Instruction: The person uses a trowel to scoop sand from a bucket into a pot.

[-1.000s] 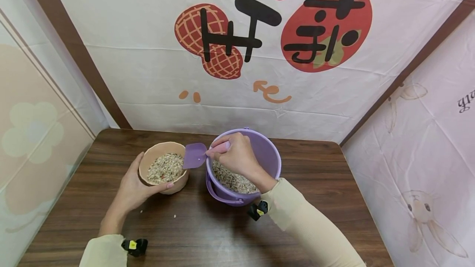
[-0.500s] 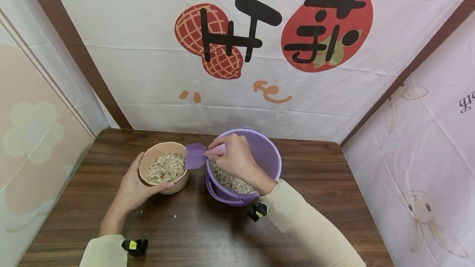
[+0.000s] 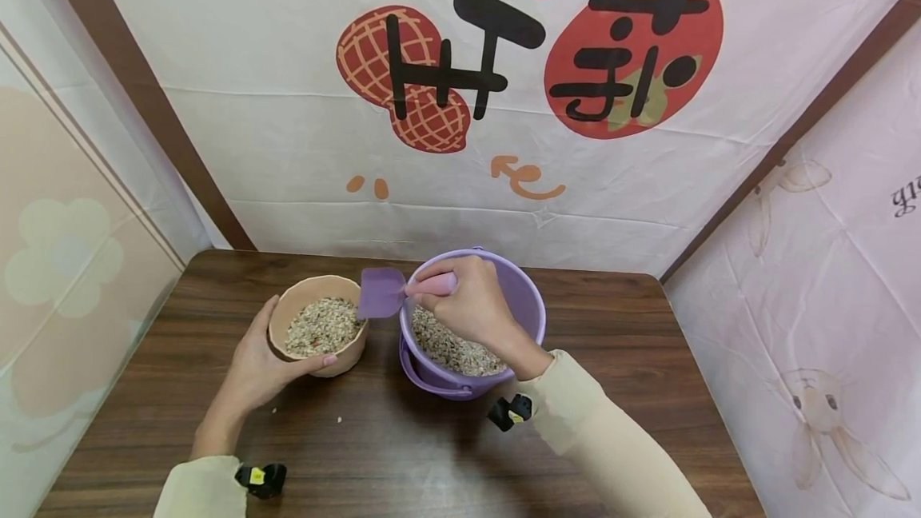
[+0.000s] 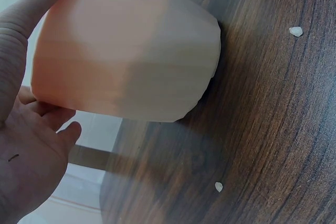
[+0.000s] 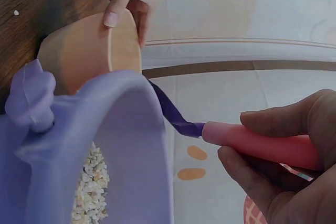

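Note:
My left hand [image 3: 262, 366] grips a peach-coloured faceted flowerpot [image 3: 341, 360], thumb along the near side and fingers round the far left. Pale, coarse grit [image 3: 322, 326] fills part of the pot. In my right hand [image 3: 468, 302] is a small toy shovel [image 3: 381, 292] with a purple blade; thumb and fingers pinch its pink handle [image 5: 252, 141]. The blade overlaps the pot's right rim in the head view and looks bare of grit. Beneath the right hand stands a purple bucket [image 3: 531, 306], holding more of the same grit [image 3: 453, 348].
The bucket's purple carrying handle [image 3: 424, 380] hangs down at its near left side. Two stray grains [image 3: 340, 420] lie on the brown wooden table [image 3: 374, 470] in front of the pot. A printed cloth [image 3: 446, 222] rises behind the table's back edge.
My right hand has shifted slightly right, over the bucket, and the shovel's blade has risen a little. The left hand and the pot have stayed in place.

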`<state>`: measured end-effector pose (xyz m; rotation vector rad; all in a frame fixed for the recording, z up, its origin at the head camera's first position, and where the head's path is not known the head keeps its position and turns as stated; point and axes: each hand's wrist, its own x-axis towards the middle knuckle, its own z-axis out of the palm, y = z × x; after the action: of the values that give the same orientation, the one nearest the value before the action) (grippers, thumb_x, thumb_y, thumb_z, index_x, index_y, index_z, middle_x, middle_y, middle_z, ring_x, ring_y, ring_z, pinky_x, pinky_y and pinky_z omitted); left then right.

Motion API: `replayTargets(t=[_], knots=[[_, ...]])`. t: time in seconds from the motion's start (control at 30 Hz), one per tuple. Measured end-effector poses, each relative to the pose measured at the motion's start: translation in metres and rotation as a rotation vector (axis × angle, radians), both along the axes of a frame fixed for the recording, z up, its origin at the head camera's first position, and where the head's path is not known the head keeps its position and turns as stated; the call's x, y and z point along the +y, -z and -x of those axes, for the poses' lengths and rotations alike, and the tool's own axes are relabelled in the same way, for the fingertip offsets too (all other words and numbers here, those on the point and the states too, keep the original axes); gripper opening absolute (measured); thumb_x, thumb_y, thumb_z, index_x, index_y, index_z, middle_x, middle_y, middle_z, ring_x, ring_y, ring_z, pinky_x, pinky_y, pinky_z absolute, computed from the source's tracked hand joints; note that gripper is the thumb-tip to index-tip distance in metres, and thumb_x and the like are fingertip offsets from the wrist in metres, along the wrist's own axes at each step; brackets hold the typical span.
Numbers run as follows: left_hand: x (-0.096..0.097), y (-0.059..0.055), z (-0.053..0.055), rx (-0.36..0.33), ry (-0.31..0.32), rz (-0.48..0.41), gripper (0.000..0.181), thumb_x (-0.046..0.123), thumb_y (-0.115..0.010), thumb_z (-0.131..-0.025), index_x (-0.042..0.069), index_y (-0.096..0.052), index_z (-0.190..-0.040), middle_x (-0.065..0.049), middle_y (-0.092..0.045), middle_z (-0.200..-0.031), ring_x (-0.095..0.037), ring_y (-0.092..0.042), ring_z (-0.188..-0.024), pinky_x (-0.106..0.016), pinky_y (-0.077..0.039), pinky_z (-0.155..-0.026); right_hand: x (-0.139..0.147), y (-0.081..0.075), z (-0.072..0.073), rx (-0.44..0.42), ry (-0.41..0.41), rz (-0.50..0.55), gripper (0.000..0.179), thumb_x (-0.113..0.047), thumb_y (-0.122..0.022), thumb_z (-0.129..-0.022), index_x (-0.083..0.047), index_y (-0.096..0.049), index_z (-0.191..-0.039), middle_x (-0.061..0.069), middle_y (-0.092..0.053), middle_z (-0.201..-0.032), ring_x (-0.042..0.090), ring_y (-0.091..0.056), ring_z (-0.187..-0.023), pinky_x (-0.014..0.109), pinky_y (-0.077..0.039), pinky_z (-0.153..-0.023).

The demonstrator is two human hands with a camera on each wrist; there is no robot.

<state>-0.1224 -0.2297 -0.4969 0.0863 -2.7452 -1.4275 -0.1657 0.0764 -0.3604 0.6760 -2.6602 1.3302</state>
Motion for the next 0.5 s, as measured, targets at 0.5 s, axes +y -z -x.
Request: replayTargets(t=[0.5], knots=[[0.001,-0.001,0.0,0.001,0.003,-0.007,0.137,0.04,-0.095,-0.068,0.004,-0.003,-0.163,-0.032,-0.025,-0.159,-0.054,-0.029,-0.141,-0.072,-0.031,-0.106,0.049,-0.002,-0.014,-0.155,0.105,0.28,0.019,-0.012,-0.089,-0.079,-0.01,-0.082,-0.096,-0.002,-0.077,-0.087,0.015,-0.072,-0.082,0.029,-0.059,-0.066]])
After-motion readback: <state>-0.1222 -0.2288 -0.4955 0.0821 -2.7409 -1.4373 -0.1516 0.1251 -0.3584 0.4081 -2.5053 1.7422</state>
